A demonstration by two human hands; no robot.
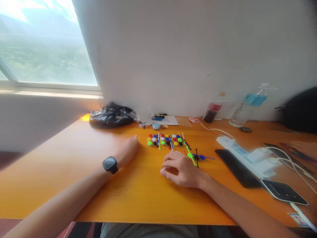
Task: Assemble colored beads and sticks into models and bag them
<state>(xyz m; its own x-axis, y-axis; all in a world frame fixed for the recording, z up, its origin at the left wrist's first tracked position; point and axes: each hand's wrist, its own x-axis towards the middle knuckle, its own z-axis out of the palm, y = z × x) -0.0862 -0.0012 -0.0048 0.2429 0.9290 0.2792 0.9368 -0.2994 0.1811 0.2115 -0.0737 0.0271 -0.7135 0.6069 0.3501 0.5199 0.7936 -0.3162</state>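
Note:
My left hand [128,150] rests on the orange table [74,172], wrist wearing a black smartwatch [110,164]; its fingers curl under near a tiny yellow piece [139,139]. My right hand [180,170] lies to the right, fingers curled, pinching a small white piece [162,170] at the fingertips. Just beyond both hands sit rows of small coloured discs and thin sticks [165,140]. More loose sticks with round ends [198,156] lie by my right hand.
A black plastic bag [111,115] lies at the back left. Paper with small parts [164,119], a dark drink bottle [211,112] and a water bottle [250,105] stand by the wall. A power strip [247,153], cables and phones [284,191] fill the right side.

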